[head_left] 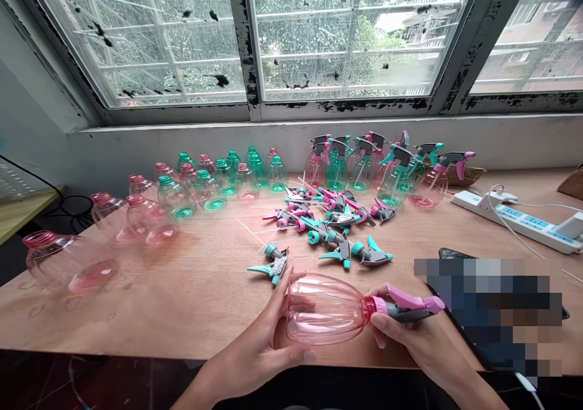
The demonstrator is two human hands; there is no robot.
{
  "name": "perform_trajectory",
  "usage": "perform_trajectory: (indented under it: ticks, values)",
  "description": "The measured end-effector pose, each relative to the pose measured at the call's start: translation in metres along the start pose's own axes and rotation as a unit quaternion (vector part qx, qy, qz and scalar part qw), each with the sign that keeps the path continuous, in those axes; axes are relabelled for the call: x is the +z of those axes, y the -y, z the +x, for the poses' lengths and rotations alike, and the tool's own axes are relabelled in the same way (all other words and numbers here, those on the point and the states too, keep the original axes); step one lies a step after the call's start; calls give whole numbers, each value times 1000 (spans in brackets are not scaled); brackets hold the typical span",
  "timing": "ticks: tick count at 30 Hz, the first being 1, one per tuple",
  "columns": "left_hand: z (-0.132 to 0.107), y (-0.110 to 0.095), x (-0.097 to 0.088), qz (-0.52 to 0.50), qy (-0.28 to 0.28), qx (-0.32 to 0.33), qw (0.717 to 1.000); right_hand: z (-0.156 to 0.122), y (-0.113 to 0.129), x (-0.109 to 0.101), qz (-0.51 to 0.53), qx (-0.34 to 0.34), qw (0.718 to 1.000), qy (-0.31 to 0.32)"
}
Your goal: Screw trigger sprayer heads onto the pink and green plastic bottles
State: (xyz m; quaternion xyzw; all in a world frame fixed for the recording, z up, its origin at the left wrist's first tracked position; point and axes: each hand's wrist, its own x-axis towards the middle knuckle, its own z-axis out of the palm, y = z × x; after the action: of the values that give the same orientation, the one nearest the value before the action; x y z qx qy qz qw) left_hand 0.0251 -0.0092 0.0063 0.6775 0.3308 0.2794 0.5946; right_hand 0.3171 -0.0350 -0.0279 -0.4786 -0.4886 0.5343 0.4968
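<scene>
A clear pink spray bottle (325,310) lies sideways in the air over the table's front edge, its base to the left. Around its base and lower body wraps my left hand (259,346). At the neck, the fingers of my right hand (403,337) grip the pink collar of the spray head (412,305), which sits on the bottle's mouth. The head has a grey body and a pink trigger. Just beyond my left hand rests a loose teal-and-grey spray head (273,265). A pile of pink and teal spray heads (337,215) lies farther back.
Open pink and green bottles (209,191) stand at the left and back. Bottles fitted with spray heads (364,167) stand near the wall. A white power strip (519,218) with cables lies right, behind a dark, partly blurred device (460,313). Windows line the back.
</scene>
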Motion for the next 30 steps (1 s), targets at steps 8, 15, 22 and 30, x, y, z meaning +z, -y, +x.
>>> perform_trajectory:
  ticks: [8,15,22,30]
  values:
    - [-1,0,0,11,-6,-6,1000,0,0,-1,-7,5,1000,4]
    - [-1,-1,-1,41,-9,-4,999,0,2,-2,-26,8,999,18]
    - [-2,2,-3,10,-9,-21,1000,1,5,-1,-28,0,999,23]
    - [-1,4,-4,44,-2,-2,999,1,3,0,24,-2,1000,20]
